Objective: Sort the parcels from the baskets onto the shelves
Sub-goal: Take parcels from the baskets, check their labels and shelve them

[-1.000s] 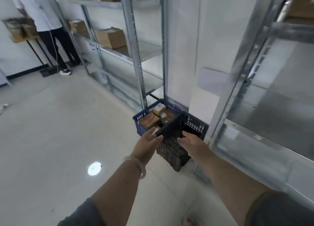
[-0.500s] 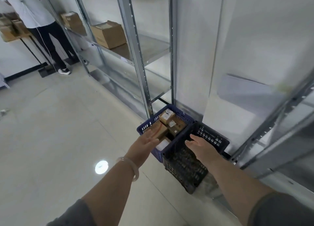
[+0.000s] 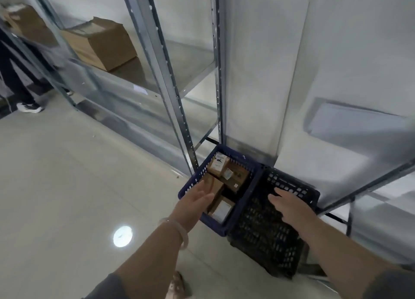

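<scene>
Two baskets stand side by side on the floor (image 3: 67,186), touching, at the foot of the wall between two metal shelf units. The blue basket (image 3: 212,226) sits just beside the front upright of the left shelves (image 3: 161,63). The black basket (image 3: 289,182) is on its right, close to the slanting beam of the right shelves (image 3: 370,179).

The parcels are all in the blue basket. A small labelled box (image 3: 219,165) lies at its far edge and a brown box (image 3: 237,175) just beside that. A tan parcel (image 3: 216,186) lies along the left edge, and a parcel with a white label (image 3: 222,209) sits in the near corner.

The left hand (image 3: 197,201) (a pale bracelet (image 3: 179,230) circles its wrist) reaches over the blue basket's left edge with fingers straight and spread wide, holding nothing. Its fingertips lie over the tan parcel, but whether they touch it cannot be told. The right hand (image 3: 289,206) hangs over the black basket, also wide and holding nothing. What lies in that basket is too dark and blurred to tell.

A large cardboard box (image 3: 101,42) rests on a middle shelf of the left unit. Another person's legs (image 3: 13,74) show at the far left.
</scene>
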Available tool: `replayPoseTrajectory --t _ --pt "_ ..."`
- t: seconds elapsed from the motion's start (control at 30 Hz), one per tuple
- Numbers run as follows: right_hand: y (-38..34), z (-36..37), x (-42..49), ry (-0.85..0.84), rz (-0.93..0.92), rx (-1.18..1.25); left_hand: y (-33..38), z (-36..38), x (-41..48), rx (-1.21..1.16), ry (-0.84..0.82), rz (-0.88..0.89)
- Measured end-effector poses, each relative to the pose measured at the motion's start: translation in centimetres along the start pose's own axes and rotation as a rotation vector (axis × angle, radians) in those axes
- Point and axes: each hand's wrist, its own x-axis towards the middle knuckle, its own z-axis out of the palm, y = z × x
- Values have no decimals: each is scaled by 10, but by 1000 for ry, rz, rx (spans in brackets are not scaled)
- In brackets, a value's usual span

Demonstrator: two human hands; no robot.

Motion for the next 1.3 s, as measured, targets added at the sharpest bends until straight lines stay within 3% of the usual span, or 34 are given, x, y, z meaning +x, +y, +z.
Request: replayPoseTrajectory --t 0.13,0.23,0.47,0.67,0.9,1.1,1.3 --pt "-15 46 31 91 145 150 12 -74 53 92 -41 -8" --pt "-47 88 41 106 138 159 19 -99 99 171 -90 -16" --pt "-45 115 100 138 205 263 6 -80 202 229 -303 -113" --pt "-35 108 175 154 285 285 -24 -83 278 296 -269 -198" --pt "10 169 273 56 386 309 -95 -82 391 407 -199 -313" --pt "80 233 387 52 503 386 -180 -69 500 556 -169 -311" --pt "144 295 490 40 501 442 -276 -65 583 610 -181 -353"
